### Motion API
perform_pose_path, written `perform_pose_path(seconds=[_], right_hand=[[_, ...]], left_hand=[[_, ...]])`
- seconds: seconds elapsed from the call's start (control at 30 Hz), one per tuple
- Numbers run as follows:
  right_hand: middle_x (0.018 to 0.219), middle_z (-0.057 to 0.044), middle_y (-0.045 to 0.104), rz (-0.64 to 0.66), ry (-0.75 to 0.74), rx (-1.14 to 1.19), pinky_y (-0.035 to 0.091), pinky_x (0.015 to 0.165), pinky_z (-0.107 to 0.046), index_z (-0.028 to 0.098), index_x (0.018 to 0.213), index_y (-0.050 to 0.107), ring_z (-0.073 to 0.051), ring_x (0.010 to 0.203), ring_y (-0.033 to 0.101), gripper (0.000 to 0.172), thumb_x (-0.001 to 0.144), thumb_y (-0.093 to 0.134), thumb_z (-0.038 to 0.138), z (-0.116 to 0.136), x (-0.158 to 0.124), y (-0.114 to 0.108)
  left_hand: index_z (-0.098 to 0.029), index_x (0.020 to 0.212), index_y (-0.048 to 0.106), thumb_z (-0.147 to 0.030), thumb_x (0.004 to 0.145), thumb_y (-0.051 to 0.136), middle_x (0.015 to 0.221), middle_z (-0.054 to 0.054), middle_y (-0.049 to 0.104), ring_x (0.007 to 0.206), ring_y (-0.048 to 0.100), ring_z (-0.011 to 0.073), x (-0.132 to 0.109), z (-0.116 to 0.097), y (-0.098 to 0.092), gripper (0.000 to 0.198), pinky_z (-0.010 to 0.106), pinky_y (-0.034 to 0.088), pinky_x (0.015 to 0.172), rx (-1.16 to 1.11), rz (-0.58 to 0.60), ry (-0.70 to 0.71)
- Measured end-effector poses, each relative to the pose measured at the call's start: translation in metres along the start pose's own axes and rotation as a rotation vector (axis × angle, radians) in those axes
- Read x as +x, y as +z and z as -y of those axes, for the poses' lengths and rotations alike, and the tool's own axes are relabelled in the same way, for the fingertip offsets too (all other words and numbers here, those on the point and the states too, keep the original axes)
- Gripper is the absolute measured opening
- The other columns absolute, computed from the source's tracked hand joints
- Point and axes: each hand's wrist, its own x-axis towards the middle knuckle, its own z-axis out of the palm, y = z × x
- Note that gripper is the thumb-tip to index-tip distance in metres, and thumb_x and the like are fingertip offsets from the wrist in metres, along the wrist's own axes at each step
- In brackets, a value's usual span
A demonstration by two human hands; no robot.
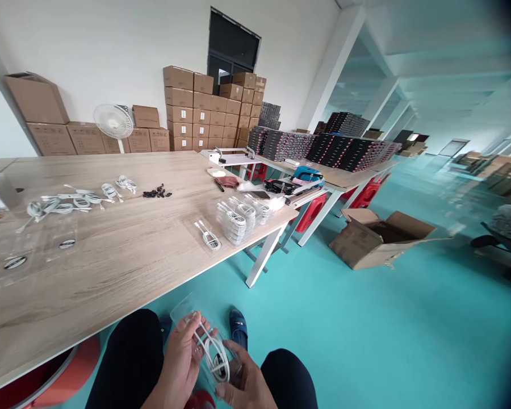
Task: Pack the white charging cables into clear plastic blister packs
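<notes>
Above my lap, my left hand (183,346) and my right hand (249,380) grip a clear plastic tray from its two sides. A coiled white cable (217,358) lies in the tray, with a small dark piece inside the coil. My left fingers and thumb are at the cable's upper end; my right thumb and fingers close round the lower end. On the table (123,272), a single packed cable (208,235) rests near the front edge, beside stacked clear trays with white cables (238,218).
Loose white cables (80,199), small black pieces (156,192) and clear trays with dark ovals (67,243) lie on the table. An open carton (372,241) stands on the floor at right. Cartons (204,108) and a fan (113,121) line the wall.
</notes>
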Motion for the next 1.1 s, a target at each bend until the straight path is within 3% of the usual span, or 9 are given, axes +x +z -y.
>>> perform_pose_path(seconds=[0.1,0.23,0.4,0.53,0.73,0.83,0.93,1.03,1.1], right_hand=[[0.065,0.004,0.065,-0.019,0.083,0.043,0.038,0.058,-0.027,0.018,0.114,0.065,-0.015,0.057,0.057,0.063,0.06,0.088,0.039,0.0,0.003,-0.002],[0.063,0.004,0.065,-0.004,0.203,0.062,0.036,0.054,-0.025,0.018,0.099,0.07,-0.012,0.052,0.055,0.053,0.051,0.087,0.034,0.007,0.005,-0.006],[0.088,-0.002,0.07,0.041,0.037,-0.036,0.046,0.08,-0.034,0.021,0.111,0.07,-0.023,0.087,0.064,0.06,0.062,0.088,0.049,0.029,-0.001,-0.003],[0.078,0.0,0.063,-0.033,-0.035,-0.16,0.043,0.072,-0.033,0.02,0.106,0.07,-0.019,0.075,0.057,0.051,0.069,0.083,0.053,0.038,0.003,0.003],[0.065,0.006,0.049,-0.087,-0.055,-0.588,0.031,0.062,-0.03,0.019,0.105,0.073,-0.013,0.063,0.039,0.028,0.078,0.072,0.029,0.04,0.006,0.008],[0.064,0.005,0.048,-0.086,-0.035,-0.566,0.031,0.062,-0.03,0.018,0.106,0.072,-0.014,0.063,0.039,0.033,0.078,0.074,0.034,0.035,0.006,0.004],[0.073,0.003,0.055,-0.077,-0.023,-0.387,0.035,0.063,-0.031,0.018,0.118,0.068,-0.015,0.066,0.045,0.059,0.071,0.082,0.051,0.023,0.005,-0.003],[0.084,-0.001,0.062,-0.049,-0.007,-0.197,0.041,0.065,-0.032,0.019,0.129,0.061,-0.017,0.069,0.053,0.083,0.061,0.087,0.06,0.007,0.003,-0.007],[0.079,0.0,0.062,-0.029,0.017,-0.115,0.042,0.06,-0.03,0.017,0.128,0.06,-0.016,0.064,0.054,0.083,0.062,0.087,0.06,0.002,0.001,-0.006]], left_hand=[[-0.019,0.077,0.066,-0.03,0.073,0.086,0.073,0.0,0.066,0.072,0.066,0.0159,0.001,0.003,-0.001,0.023,0.035,0.058,0.082,0.039,0.082,-0.024],[-0.022,0.077,0.066,-0.028,0.066,0.089,0.073,0.0,0.068,0.076,0.067,0.02,-0.003,0.002,0.001,0.026,0.032,0.055,0.076,0.061,0.136,-0.06],[-0.02,0.074,0.066,-0.035,0.066,0.089,0.068,0.0,0.066,0.063,0.061,0.0154,-0.01,0.002,0.003,0.029,0.028,0.049,0.062,0.197,0.177,-0.06],[-0.018,0.071,0.066,-0.047,0.067,0.087,0.066,0.001,0.066,0.059,0.057,0.0138,-0.014,0.009,0.002,0.037,0.027,0.045,0.058,0.276,0.233,-0.058],[-0.017,0.075,0.069,-0.048,0.059,0.092,0.064,0.001,0.067,0.058,0.059,0.0134,-0.016,0.025,-0.001,0.041,0.024,0.043,0.054,0.223,0.123,-0.026],[-0.017,0.071,0.066,-0.047,0.056,0.094,0.063,0.001,0.067,0.058,0.06,0.0132,-0.013,0.026,-0.004,0.043,0.023,0.044,0.054,0.2,0.086,-0.068],[-0.018,0.074,0.064,-0.042,0.059,0.093,0.066,0.001,0.068,0.06,0.063,0.0148,-0.007,0.017,-0.004,0.04,0.025,0.048,0.057,0.176,0.08,-0.107],[-0.019,0.088,0.066,-0.038,0.065,0.091,0.072,0.001,0.07,0.068,0.068,0.0172,-0.001,0.005,-0.002,0.039,0.026,0.052,0.063,0.164,0.07,-0.057],[-0.021,0.105,0.066,-0.035,0.065,0.091,0.081,0.003,0.074,0.078,0.071,0.0195,0.0,0.003,-0.002,0.049,0.027,0.054,0.07,0.153,0.062,-0.031]])
